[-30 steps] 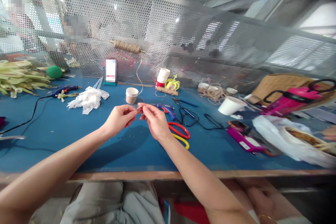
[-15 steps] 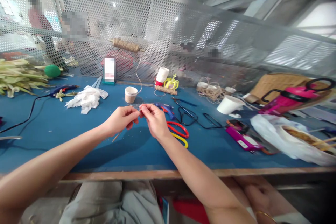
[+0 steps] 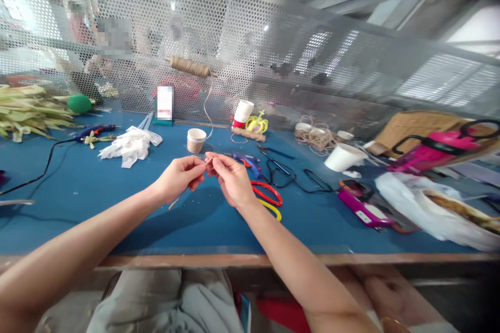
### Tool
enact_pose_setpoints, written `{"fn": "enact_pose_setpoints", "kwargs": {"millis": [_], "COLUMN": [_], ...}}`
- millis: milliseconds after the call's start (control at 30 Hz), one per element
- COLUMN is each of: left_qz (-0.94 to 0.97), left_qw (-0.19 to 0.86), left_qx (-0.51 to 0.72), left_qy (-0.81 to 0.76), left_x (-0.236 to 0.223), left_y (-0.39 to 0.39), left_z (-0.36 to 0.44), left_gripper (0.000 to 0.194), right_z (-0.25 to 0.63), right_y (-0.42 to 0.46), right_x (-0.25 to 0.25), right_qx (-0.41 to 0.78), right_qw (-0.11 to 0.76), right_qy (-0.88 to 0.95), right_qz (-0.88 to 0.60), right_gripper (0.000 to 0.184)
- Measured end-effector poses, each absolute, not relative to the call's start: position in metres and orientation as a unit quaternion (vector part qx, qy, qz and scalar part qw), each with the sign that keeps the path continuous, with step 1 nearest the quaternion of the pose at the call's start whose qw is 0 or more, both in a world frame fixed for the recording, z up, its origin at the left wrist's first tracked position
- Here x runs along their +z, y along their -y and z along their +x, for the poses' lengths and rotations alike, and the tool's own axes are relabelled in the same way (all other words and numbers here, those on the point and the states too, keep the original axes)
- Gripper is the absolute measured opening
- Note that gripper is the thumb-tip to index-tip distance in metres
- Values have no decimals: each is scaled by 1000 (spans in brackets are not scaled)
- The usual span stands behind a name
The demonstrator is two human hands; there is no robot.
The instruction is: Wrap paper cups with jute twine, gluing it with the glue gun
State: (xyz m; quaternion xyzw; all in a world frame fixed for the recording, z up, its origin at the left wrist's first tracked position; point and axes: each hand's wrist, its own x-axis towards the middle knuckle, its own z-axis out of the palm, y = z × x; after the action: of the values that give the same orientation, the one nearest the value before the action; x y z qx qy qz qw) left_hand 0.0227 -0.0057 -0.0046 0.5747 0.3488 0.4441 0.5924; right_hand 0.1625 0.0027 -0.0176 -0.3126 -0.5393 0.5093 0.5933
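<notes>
My left hand (image 3: 182, 176) and my right hand (image 3: 230, 178) meet over the blue table, each with thumb and fingertips pinched on a thin tan cord (image 3: 174, 203). Its loose end hangs below my left hand; the part between the fingertips is mostly hidden. Just beyond my hands stands a small paper cup (image 3: 196, 141) with a brown wrapped band. A blue glue gun (image 3: 250, 164) lies behind my right hand, partly covered by it. Close to my right wrist rest scissors with one red handle (image 3: 269, 192) and one yellow handle (image 3: 271, 210).
A perforated metal screen (image 3: 234, 36) borders the table's back, with a twine spool (image 3: 189, 66) hung on it. Crumpled white plastic (image 3: 130, 146) and pale husks (image 3: 29, 112) lie left. A white cup (image 3: 344, 157), purple device (image 3: 363, 209) and pink bottle (image 3: 437, 148) are right.
My hands stay pinched together in nearly the same place. A loose cord end now shows below my left hand, which was not visible one second ago.
</notes>
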Motion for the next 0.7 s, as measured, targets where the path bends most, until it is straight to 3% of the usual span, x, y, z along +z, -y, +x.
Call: {"fn": "enact_pose_setpoints", "kwargs": {"millis": [267,700], "left_qz": [652,651], "left_qw": [485,479], "left_qx": [431,440], "left_qy": [-392,-391], "left_x": [-1,-1], "left_y": [11,10], "left_z": [23,22], "left_gripper": [19,18], "right_z": [165,164], "right_y": [-3,-3], "right_x": [-20,-22], "right_qx": [464,480], "right_qw": [593,589], "right_qy": [564,554], "right_qz": [-340,-341], "right_gripper": [13,21]}}
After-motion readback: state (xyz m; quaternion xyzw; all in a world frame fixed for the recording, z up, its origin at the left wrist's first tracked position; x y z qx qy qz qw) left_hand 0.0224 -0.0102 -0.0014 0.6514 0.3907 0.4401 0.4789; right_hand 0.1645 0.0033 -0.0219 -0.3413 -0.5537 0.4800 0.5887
